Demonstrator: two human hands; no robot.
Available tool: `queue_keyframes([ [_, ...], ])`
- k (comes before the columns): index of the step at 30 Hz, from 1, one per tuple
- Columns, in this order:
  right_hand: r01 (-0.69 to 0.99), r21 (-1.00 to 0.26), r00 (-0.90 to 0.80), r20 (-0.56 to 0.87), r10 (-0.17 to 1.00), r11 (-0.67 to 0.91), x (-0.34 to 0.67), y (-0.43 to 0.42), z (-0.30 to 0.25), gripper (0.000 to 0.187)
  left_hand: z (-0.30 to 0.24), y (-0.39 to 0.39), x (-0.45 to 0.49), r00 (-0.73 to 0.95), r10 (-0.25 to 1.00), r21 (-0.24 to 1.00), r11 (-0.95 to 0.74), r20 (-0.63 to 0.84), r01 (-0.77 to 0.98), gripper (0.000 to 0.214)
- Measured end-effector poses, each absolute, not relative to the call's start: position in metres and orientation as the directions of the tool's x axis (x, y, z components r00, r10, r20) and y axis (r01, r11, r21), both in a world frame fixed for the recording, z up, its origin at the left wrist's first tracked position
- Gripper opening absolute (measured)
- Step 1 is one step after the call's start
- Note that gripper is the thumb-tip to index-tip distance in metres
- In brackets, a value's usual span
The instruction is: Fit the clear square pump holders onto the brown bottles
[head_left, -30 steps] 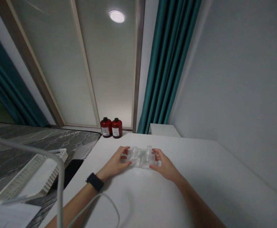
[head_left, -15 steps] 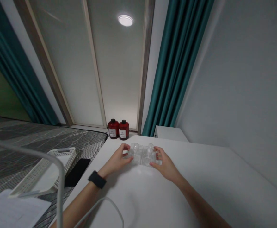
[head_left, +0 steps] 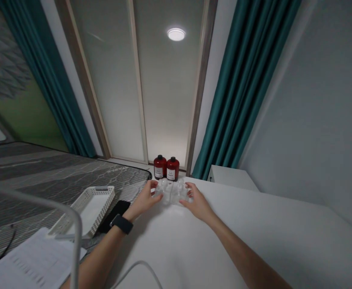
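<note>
Near the far table edge, a transparent moulded plastic blister tray (head_left: 171, 192) with rounded domes lies between my hands. My left hand (head_left: 146, 196) grips its left end, and my right hand (head_left: 196, 206) holds its right end. Fingers from both hands curl over the plastic, hiding parts of the tray. A black smartwatch (head_left: 121, 224) sits on my left wrist. The tray seems to stay at or just above the white table (head_left: 269, 245), though I cannot tell whether it touches.
Two red bottles (head_left: 163, 167) stand just beyond the tray. Left of the table are a white perforated basket (head_left: 91, 210), a black phone (head_left: 115, 214) and printed papers (head_left: 31, 261). A grey curved rod (head_left: 43, 200) crosses the lower left, and a white cable (head_left: 136, 273) lies near my forearm.
The tray and both hands have moved farther out, closer to the far table edge and the red bottles. The view has swung, bringing more of the room's left side into sight.
</note>
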State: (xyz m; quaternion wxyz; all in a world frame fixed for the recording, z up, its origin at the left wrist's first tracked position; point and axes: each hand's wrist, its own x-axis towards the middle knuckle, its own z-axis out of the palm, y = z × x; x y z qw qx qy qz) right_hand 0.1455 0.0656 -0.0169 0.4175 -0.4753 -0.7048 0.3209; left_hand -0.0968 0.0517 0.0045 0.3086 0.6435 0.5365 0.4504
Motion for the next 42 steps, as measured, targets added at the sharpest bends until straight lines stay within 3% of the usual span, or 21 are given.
queue_keyframes([
  [14, 0.375, -0.85, -0.233, 0.301, 0.925, 0.371, 0.098, 0.106, -0.038, 0.066, -0.02, 0.081, -0.131, -0.108, 0.962, 0.894, -0.188, 0.252, 0.407, 0.037],
  [42, 0.477, -0.786, -0.152, 0.366, 0.918, 0.393, 0.076, 0.115, -0.046, 0.067, -0.044, 0.091, -0.146, -0.116, 0.962, 0.868, -0.168, 0.249, 0.466, 0.051],
])
